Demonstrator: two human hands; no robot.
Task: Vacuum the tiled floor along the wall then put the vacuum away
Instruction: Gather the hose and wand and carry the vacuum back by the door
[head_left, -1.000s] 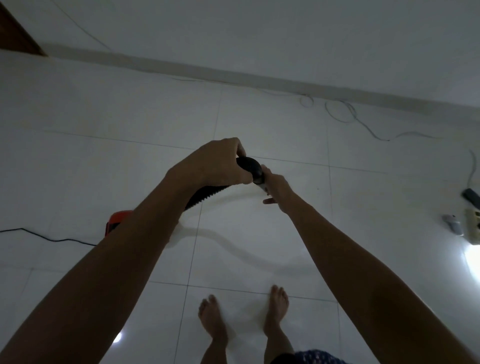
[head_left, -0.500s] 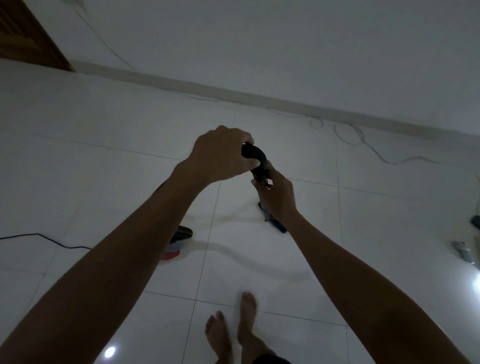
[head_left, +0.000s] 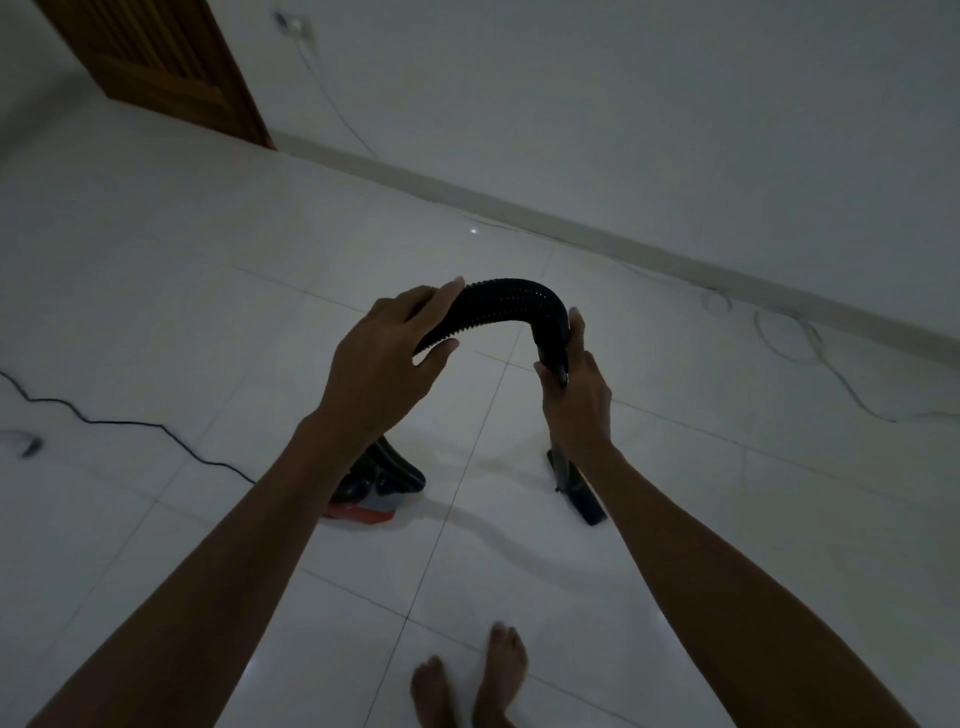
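Ribbed hose (head_left: 498, 306) arches left-right between hands: left hand (head_left: 387, 358) fingers loosely curled over it, right hand (head_left: 574, 395) gripping wand (head_left: 574, 483), nozzle down-near.

vacuum body (head_left: 382, 486) left of nozzle (head_left: 579, 491), door (head_left: 156, 67) behind
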